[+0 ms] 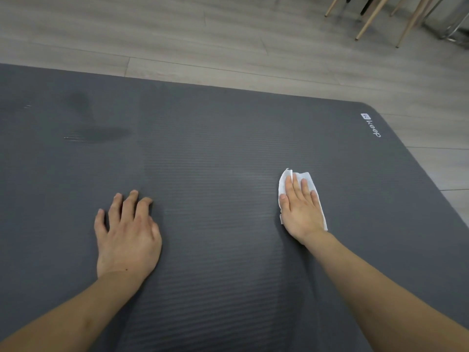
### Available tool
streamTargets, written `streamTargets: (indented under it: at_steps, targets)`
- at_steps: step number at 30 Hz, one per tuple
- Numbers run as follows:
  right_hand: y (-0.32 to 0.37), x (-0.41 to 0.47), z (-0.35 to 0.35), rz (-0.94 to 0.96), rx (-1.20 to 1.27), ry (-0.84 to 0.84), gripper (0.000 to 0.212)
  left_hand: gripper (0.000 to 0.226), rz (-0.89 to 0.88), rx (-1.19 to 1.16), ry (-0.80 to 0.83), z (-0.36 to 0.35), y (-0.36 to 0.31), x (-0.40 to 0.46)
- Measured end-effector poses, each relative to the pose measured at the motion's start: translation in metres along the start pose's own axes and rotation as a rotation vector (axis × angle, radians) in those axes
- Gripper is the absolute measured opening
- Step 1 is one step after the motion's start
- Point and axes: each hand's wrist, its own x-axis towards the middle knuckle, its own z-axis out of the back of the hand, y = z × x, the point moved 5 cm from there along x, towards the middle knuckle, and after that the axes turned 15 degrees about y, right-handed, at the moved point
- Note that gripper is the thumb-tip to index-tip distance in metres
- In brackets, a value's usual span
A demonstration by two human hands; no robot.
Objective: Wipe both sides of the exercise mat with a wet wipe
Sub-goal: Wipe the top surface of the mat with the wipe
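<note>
A dark grey ribbed exercise mat [215, 153] lies flat on the floor and fills most of the view, with a white logo near its far right corner. My right hand [300, 209] presses a white wet wipe [304, 177] flat against the mat with straight fingers; the wipe shows beyond the fingertips and along the hand's right side. My left hand [127, 237] rests on the mat at the left, palm down, fingers slightly bent with the tips on the surface. Darker damp patches mark the mat at the far left.
Grey wood-look floor [228, 41] surrounds the mat beyond its far edge and to the right. Pale wooden furniture legs [370, 19] and a metal base stand at the top right, well away from the mat.
</note>
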Motion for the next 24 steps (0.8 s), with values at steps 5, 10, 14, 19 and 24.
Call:
streamTargets:
  at_steps: [5,10,14,19,24]
  targets:
    - [0.112,-0.007,-0.009,0.248,-0.044,-0.003,0.069,0.043,-0.005,0.002,0.016,-0.002,0.0,0.001]
    - [0.094,-0.005,-0.013,0.308,-0.094,-0.016,0.061,0.042,-0.01,-0.014,0.015,-0.003,0.004,0.001]
    - [-0.03,-0.004,-0.002,-0.06,-0.011,-0.026,0.064,0.042,0.011,-0.019,0.005,-0.004,0.005,0.001]
    - [0.059,-0.014,-0.006,0.01,0.09,-0.018,0.063,0.043,0.005,-0.006,0.047,0.001,0.004,0.004]
    - [0.224,-0.05,-0.035,0.433,0.016,0.048,0.06,0.041,-0.07,-0.087,0.113,-0.001,0.015,0.006]
